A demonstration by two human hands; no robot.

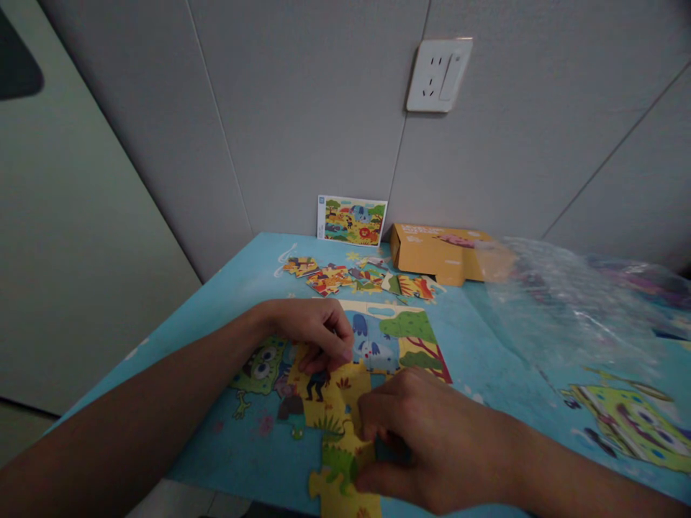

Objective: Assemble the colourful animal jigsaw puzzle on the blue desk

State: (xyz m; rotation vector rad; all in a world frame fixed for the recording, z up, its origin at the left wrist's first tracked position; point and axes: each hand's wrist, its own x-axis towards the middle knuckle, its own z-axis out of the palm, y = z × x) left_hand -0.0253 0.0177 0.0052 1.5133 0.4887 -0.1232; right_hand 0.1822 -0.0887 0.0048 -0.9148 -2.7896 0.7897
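Note:
A partly joined jigsaw puzzle (342,388) lies on the blue table, showing blue elephants, a green tree and yellow ground. Over its left part rests my left hand (318,334), closed with bent fingers pressed together; whatever they may hold is hidden. My right hand (426,439) is curled at the puzzle's lower right, with thumb and fingers at the edge of a yellow puzzle piece (340,460) bearing a green animal. That piece belongs to a strip running towards the table's near edge. The right hand hides part of the puzzle.
Loose puzzle pieces (329,279) lie in a row behind the puzzle. A picture card (352,221) leans against the wall beside an orange box (445,252). Crumpled clear plastic (566,302) covers the right side of the cartoon-printed table (216,309). A wall socket (439,75) is above.

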